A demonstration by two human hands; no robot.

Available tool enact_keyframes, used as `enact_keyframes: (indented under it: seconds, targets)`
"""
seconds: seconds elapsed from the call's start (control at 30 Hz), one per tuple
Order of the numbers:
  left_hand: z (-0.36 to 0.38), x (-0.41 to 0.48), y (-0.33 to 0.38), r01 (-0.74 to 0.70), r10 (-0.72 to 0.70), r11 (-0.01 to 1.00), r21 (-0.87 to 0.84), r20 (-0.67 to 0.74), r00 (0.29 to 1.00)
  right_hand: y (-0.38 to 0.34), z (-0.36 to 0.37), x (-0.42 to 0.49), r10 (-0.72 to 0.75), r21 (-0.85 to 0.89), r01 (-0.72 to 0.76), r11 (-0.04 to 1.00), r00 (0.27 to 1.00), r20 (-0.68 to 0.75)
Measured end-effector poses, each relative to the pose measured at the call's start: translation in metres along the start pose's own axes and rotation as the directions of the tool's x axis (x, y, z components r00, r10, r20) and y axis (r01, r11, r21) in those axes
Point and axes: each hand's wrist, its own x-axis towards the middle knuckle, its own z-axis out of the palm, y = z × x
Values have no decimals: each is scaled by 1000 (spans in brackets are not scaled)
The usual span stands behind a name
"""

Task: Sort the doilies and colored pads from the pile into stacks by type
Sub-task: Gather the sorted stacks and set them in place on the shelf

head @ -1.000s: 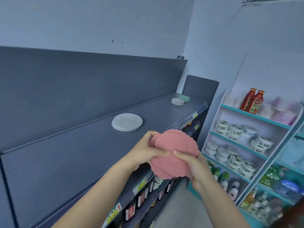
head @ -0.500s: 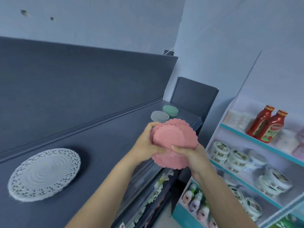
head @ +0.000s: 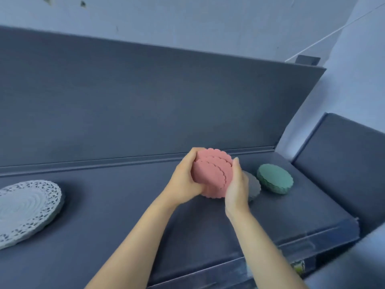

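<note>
A stack of pink scalloped pads (head: pixel 212 174) is held between both hands above the dark shelf top (head: pixel 208 226). My left hand (head: pixel 184 182) grips its left side with curled fingers. My right hand (head: pixel 237 184) holds its right edge, fingers pointing up. Behind my right hand lies a grey pad stack (head: pixel 254 187), partly hidden. A green pad stack (head: pixel 275 181) sits to its right. A white lace doily stack (head: pixel 25 207) lies at the far left of the shelf.
A dark upright back panel (head: pixel 166 101) runs behind the shelf. A second dark panel (head: pixel 343 163) closes off the right end. The shelf's front edge (head: pixel 291 245) runs along the lower right, with goods faintly seen below it.
The view has swung left and closer to the shelf. Both hands have carried the pink pads forward over the shelf, beside the grey and green stacks. The side shelves with goods have left the view.
</note>
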Motion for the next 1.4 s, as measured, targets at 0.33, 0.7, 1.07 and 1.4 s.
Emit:
enact_keyframes:
  seconds: [0.33,0.7,1.07,1.4]
  targets:
    - [-15,4,-21,157,-142,979,126,-121,982,33,3,45,57,15,-62,998,972,228]
    - [-7,4,-18,185,-149,967,175,-200,968,36,2,46,-3,30,-5,1000,967,255]
    - [-3,4,-18,167,-126,977,132,-276,953,41,6,42,-53,-4,57,998,952,301]
    - [0,5,-17,136,-130,991,11,-220,967,44,9,45,58,-16,-56,998,954,295]
